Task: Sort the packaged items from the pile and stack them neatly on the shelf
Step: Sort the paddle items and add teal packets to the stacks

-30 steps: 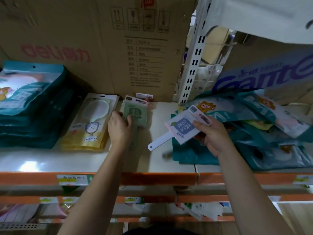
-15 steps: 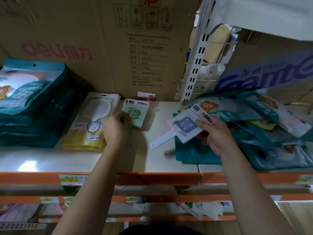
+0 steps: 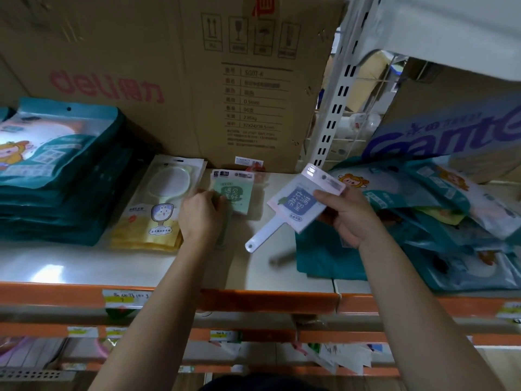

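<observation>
On the pale shelf point(image 3: 70, 263), my left hand point(image 3: 201, 214) rests on a green packaged hand mirror point(image 3: 235, 194) that lies flat beside a stack of yellow mirror packs point(image 3: 158, 210). My right hand point(image 3: 342, 218) grips a white-handled packaged mirror with a blue label point(image 3: 298, 206), held tilted above the shelf, its handle pointing down-left. A loose pile of teal packages point(image 3: 423, 221) sprawls at the right, under and behind my right hand. A neat stack of teal packages point(image 3: 53, 170) stands at the far left.
A large cardboard box point(image 3: 169, 74) fills the back of the shelf. A white slotted upright point(image 3: 335, 108) divides the bays, with a blue-lettered carton point(image 3: 451, 131) behind the pile. The orange shelf edge point(image 3: 267, 301) carries price tags; lower shelves hold more goods.
The green mirror pack has slid back toward the cardboard box under my left hand. My right hand has lifted the white-handled mirror slightly and kept hold of it.
</observation>
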`<state>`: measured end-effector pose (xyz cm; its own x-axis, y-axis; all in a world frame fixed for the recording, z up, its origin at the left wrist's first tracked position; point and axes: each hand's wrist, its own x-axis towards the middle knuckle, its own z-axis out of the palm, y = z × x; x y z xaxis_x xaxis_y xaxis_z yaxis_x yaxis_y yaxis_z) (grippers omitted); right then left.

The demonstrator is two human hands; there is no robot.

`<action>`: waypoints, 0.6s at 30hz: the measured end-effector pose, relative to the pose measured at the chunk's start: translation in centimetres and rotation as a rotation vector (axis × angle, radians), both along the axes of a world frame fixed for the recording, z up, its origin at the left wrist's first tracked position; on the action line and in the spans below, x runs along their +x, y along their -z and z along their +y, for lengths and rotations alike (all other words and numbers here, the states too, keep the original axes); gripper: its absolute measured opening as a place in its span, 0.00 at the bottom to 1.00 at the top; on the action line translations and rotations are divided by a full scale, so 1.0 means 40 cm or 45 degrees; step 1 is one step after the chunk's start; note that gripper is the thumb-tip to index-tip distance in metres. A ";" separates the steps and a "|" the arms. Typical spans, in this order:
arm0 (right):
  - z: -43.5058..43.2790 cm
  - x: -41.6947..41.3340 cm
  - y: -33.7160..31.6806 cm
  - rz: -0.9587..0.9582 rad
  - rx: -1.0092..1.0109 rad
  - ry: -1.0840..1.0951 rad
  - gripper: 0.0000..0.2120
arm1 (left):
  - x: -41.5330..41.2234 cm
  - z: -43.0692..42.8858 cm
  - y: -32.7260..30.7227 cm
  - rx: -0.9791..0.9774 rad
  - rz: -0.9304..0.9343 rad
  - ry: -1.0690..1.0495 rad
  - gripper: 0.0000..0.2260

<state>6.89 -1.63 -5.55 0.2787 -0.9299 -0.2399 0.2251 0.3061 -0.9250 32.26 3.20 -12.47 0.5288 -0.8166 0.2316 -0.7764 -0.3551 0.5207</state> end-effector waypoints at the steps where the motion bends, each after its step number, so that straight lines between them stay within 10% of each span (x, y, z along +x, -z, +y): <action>1: -0.004 0.011 0.000 0.000 0.015 -0.019 0.12 | 0.002 -0.001 0.004 0.002 -0.005 -0.001 0.12; 18: -0.117 0.256 0.029 0.276 0.088 -0.205 0.05 | 0.014 0.247 0.033 -0.214 -0.352 0.282 0.16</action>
